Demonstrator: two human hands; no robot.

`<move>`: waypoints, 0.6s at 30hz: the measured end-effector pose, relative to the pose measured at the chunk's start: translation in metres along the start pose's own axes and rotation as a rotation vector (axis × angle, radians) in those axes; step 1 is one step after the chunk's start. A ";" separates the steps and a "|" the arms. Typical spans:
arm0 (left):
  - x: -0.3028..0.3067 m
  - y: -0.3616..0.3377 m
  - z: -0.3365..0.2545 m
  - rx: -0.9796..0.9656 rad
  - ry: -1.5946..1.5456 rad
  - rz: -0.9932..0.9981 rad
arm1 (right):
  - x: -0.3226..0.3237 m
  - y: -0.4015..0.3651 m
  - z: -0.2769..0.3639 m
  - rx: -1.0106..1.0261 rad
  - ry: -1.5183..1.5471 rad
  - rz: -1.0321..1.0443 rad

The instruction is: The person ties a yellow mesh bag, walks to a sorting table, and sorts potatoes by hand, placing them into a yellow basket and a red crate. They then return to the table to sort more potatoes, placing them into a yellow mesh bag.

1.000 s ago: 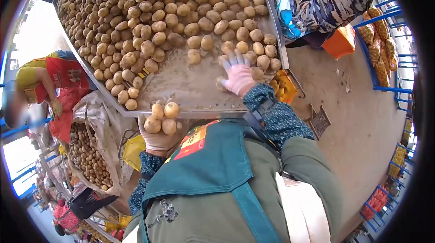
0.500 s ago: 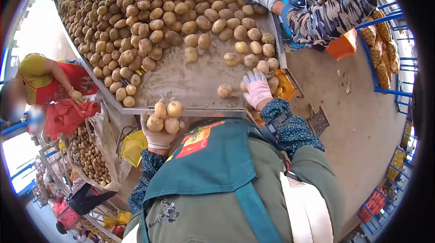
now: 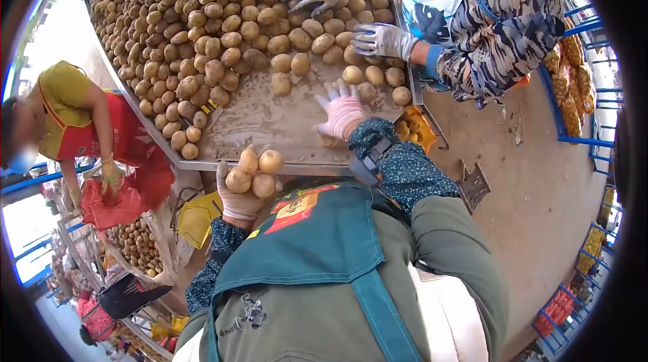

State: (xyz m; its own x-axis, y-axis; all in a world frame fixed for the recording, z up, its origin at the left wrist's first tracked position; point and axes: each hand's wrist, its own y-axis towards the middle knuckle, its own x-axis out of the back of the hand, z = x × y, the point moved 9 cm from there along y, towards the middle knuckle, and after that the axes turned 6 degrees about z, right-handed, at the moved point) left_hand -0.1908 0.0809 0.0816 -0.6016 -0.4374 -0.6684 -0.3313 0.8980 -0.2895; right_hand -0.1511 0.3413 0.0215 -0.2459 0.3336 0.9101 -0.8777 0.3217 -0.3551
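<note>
My left hand, in a pale glove, is closed around several potatoes just off the near edge of the metal sorting table. My right hand, in a pink-and-white striped glove, has its fingers spread over the table's bare metal. A potato lies partly hidden beside its palm. Beyond its fingertips sits another potato, near the table's right side. A large heap of potatoes covers the far and left parts of the table.
At the right edge, a co-worker in a camouflage sleeve has gloved hands over the heap. On the left, another person handles a red mesh bag. Yellow baskets stand by the table, and a brown crate is on the floor.
My right hand has moved left and away from me, off the potatoes at the right corner. The co-worker's second hand has come over the heap. My left hand still holds its potatoes.
</note>
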 end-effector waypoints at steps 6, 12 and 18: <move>0.011 -0.005 0.009 -0.048 -0.435 -0.005 | -0.011 -0.036 -0.036 -0.078 -0.072 0.122; 0.005 -0.012 -0.024 0.259 2.218 -0.323 | -0.031 -0.093 -0.090 -0.226 -0.125 0.276; -0.001 -0.009 -0.031 0.131 2.501 -0.438 | -0.011 -0.092 -0.118 -0.262 0.259 -0.116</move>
State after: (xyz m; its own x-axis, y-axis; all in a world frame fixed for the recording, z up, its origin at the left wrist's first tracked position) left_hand -0.2098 0.0714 0.1060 0.0801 0.3280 0.9413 -0.6297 0.7487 -0.2073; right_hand -0.0187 0.4121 0.0187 -0.0097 0.4835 0.8753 -0.7504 0.5750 -0.3259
